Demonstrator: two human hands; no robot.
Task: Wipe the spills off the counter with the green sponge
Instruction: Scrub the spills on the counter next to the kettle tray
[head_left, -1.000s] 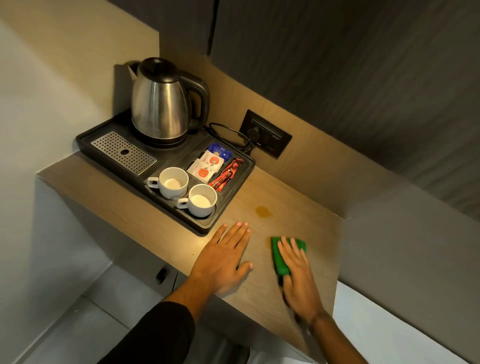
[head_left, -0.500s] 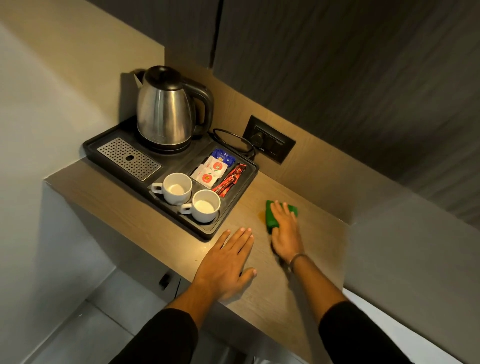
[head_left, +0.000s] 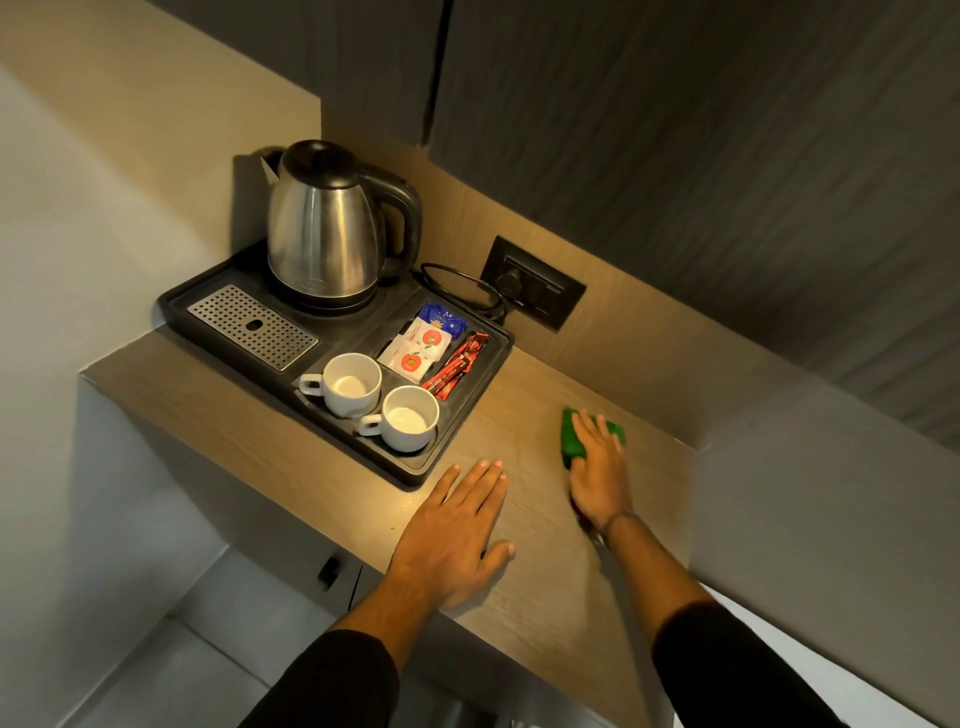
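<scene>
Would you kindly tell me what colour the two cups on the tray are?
Both cups are white, seen in the head view, sitting on the black tray.

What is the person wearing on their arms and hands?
Both arms have dark, black-looking sleeves pushed up, leaving the forearms bare. The left hand wears nothing: no glove, no ring that shows. The right hand is bare too, with a thin dark band around its wrist.

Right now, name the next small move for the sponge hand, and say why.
Probably lift the green sponge a little to check beneath. The right hand presses it flat on the counter, hiding that patch; no stain shows around it. The left hand just braces.
</scene>
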